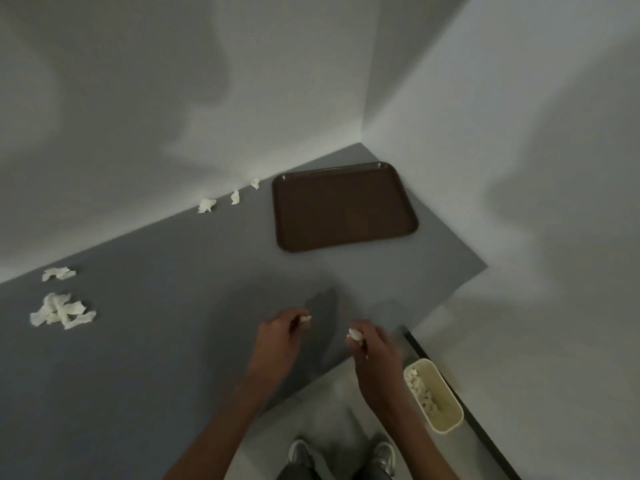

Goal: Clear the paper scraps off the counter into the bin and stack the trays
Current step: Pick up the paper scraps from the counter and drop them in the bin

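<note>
My left hand (278, 336) pinches a small white paper scrap (305, 319) above the grey counter (156, 358) near its front edge. My right hand (375, 355) grips another white scrap (355, 335) close to the counter's front right corner. A cream bin (446, 410) stands on the floor just right of my right hand, with scraps inside. A brown tray (343, 206) lies flat in the counter's back right corner. More white scraps lie on the counter: a pile (60, 311) and one piece (58, 273) at the left, three small pieces (207, 205) along the back wall.
White walls close the counter at the back and right. The counter's front edge runs diagonally past my forearms. My shoes (382, 457) stand on the pale floor below. A dark strip (460, 403) runs along the floor beside the bin.
</note>
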A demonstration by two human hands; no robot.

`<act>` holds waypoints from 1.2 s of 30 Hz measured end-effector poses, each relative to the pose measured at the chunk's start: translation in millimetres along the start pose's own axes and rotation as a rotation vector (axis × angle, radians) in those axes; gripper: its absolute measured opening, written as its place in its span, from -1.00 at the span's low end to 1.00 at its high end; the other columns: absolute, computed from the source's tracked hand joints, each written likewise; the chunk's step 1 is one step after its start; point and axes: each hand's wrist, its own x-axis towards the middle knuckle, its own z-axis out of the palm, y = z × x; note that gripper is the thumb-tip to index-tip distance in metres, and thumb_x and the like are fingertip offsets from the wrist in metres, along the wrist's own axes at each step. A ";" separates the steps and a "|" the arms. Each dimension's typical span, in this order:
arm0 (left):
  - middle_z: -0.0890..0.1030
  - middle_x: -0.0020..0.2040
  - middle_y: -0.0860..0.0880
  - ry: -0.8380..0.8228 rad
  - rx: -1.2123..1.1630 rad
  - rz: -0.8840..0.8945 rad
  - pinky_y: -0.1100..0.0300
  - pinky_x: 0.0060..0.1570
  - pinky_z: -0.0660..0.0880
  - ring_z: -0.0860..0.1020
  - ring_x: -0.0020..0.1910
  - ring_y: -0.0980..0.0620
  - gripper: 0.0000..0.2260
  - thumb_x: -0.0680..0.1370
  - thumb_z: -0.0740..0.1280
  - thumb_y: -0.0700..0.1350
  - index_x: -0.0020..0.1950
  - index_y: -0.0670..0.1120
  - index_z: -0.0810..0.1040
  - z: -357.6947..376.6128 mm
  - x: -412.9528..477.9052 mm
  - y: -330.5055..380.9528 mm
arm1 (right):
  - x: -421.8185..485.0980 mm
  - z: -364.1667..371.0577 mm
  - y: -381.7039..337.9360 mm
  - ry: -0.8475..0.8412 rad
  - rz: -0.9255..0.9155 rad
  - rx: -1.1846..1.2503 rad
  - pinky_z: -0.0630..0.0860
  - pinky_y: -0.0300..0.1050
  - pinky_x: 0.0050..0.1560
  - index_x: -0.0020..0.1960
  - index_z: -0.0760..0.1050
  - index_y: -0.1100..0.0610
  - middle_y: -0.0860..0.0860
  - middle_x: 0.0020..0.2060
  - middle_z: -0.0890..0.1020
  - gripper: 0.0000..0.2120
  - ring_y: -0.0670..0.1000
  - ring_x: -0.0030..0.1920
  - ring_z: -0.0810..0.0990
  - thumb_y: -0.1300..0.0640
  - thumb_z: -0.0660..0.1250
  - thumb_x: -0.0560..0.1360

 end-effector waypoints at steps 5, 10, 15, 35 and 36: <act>0.67 -0.05 0.23 -0.106 -0.042 0.059 0.55 -0.03 0.41 0.58 -0.09 0.43 -0.92 0.59 0.44 -0.13 0.03 0.04 0.69 69.4 -13.1 48.1 | -37.9 -64.9 58.5 0.155 0.132 0.036 0.39 -0.47 -0.15 0.10 0.58 -0.09 -0.15 -0.06 0.59 -0.84 -0.22 -0.18 0.59 0.14 0.41 0.59; 0.67 -0.07 0.17 -0.232 -0.057 0.029 0.44 -0.04 0.49 0.63 -0.09 0.25 -0.94 0.61 0.40 -0.12 0.01 0.03 0.67 152.2 -43.4 90.5 | -72.2 -110.2 141.8 0.193 0.289 0.069 0.41 -0.49 -0.23 0.04 0.48 -0.09 -0.10 -0.04 0.61 -0.73 -0.24 -0.12 0.58 0.24 0.45 0.52; 0.67 -0.04 0.19 -0.335 -0.087 -0.073 0.47 -0.02 0.52 0.63 -0.05 0.29 -0.91 0.59 0.42 -0.15 0.07 0.00 0.67 253.3 -77.2 104.2 | -95.9 -118.3 248.6 0.106 0.415 0.056 0.55 -0.35 -0.15 0.12 0.51 -0.03 -0.07 0.05 0.61 -0.67 -0.11 -0.06 0.63 0.29 0.47 0.47; 0.65 0.02 0.02 -0.685 0.121 -0.283 0.18 0.11 0.51 0.48 0.18 0.08 -0.81 0.66 0.25 -0.06 0.19 0.13 0.61 577.7 -43.5 -76.5 | -55.1 38.4 580.2 -0.142 0.597 -0.047 0.57 -0.14 -0.07 0.23 0.52 0.08 0.16 0.20 0.63 -0.74 0.16 0.07 0.65 0.23 0.39 0.56; 0.65 0.07 0.00 -0.698 0.147 -0.257 0.20 0.10 0.44 0.43 0.23 0.06 -0.80 0.66 0.25 -0.07 0.22 0.09 0.61 593.7 -40.1 -82.5 | -52.1 47.0 591.1 -0.156 0.606 -0.054 0.60 -0.10 -0.03 0.25 0.52 0.09 0.15 0.22 0.61 -0.74 0.17 0.12 0.64 0.23 0.39 0.57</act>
